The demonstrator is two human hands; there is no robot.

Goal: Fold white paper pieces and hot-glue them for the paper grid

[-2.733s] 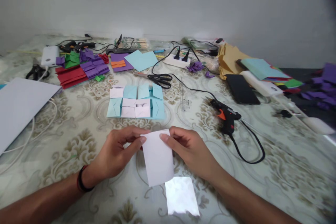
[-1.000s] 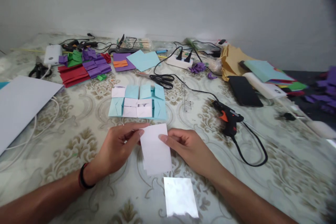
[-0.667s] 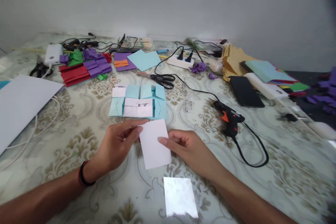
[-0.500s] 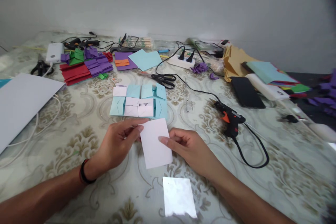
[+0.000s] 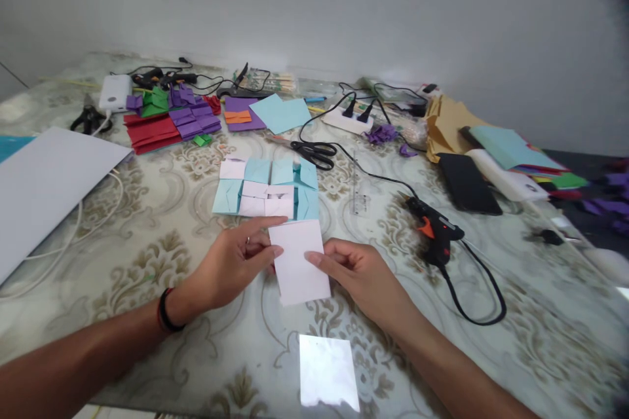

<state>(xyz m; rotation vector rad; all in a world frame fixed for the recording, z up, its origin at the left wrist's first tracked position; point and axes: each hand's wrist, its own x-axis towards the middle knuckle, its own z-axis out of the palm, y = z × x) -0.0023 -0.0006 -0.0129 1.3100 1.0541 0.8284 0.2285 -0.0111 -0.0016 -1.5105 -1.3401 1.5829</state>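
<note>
Between my two hands is a white piece of paper [image 5: 301,268], a small upright rectangle just above the table. My left hand [image 5: 240,258] pinches its left edge, thumb in front and index finger stretched along the top corner. On the right edge, my right hand [image 5: 354,268] grips it with the thumb on the front and the fingers curled behind. Right beyond the paper lie folded light-blue and white paper pieces [image 5: 255,170] set in rows. Nearer to me, a bright white square [image 5: 328,373] shows on the tablecloth; whether it is paper or reflected light I cannot tell.
Black scissors [image 5: 317,152] lie behind the folded pieces. To the right are a black glue gun [image 5: 435,229] with its cord, a phone [image 5: 469,183] and a clear ruler [image 5: 360,193]. A large white sheet [image 5: 54,190] covers the left side. Colored folded papers [image 5: 152,131] and a power strip [image 5: 348,120] sit farther back.
The white paper has turned a little more upright, and my left index finger now reaches along its top edge. The whole view has shifted slightly.
</note>
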